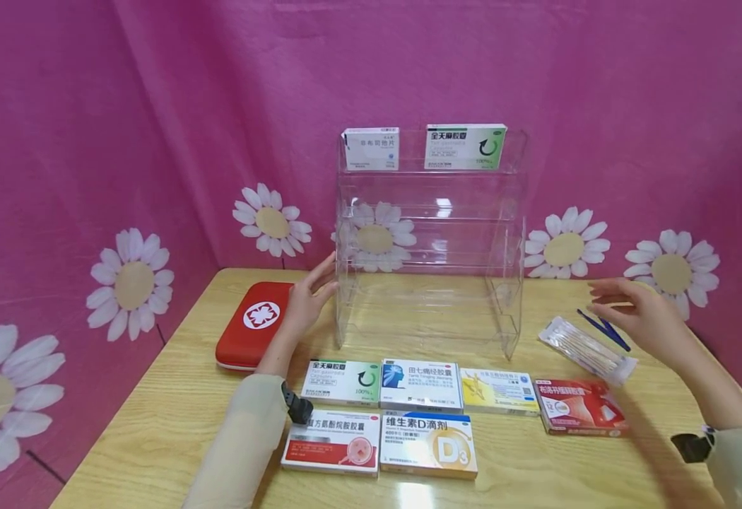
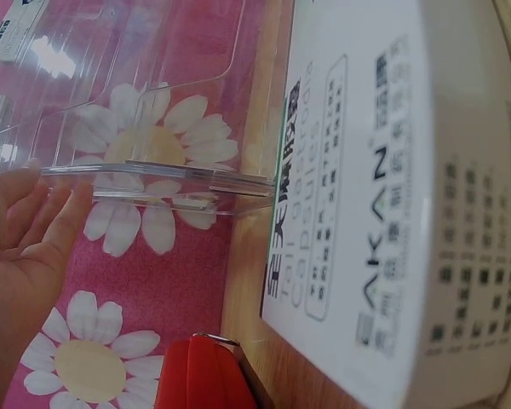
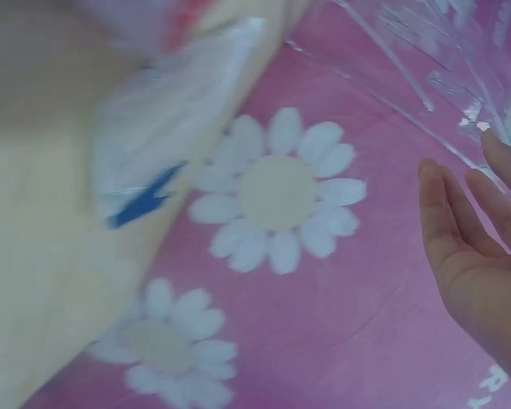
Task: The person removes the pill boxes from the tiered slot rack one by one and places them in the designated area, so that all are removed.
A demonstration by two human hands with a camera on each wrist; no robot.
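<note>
A clear tiered display rack (image 1: 422, 265) stands upright on the table. My left hand (image 1: 307, 300) is at its left side, fingers extended and fingertips right at the side panel; the left wrist view shows these fingers (image 2: 68, 209) along the clear edge. My right hand (image 1: 638, 314) is in the air right of the rack, apart from it, fingers loosely bent and holding nothing. Below that hand lie blue tweezers (image 1: 603, 329) and a clear packet of cotton swabs (image 1: 587, 348). On the rack's top tier stand a small white medicine box (image 1: 372, 149) and a green-and-white capsule box (image 1: 464, 147).
A red first-aid case (image 1: 253, 322) lies left of the rack. In front are a green-and-white box (image 1: 340, 382), a blue-and-white box (image 1: 420, 385), a yellow-and-white box (image 1: 499, 392), a red box (image 1: 581, 408), a red-and-white box (image 1: 331, 442) and a vitamin D box (image 1: 428, 444).
</note>
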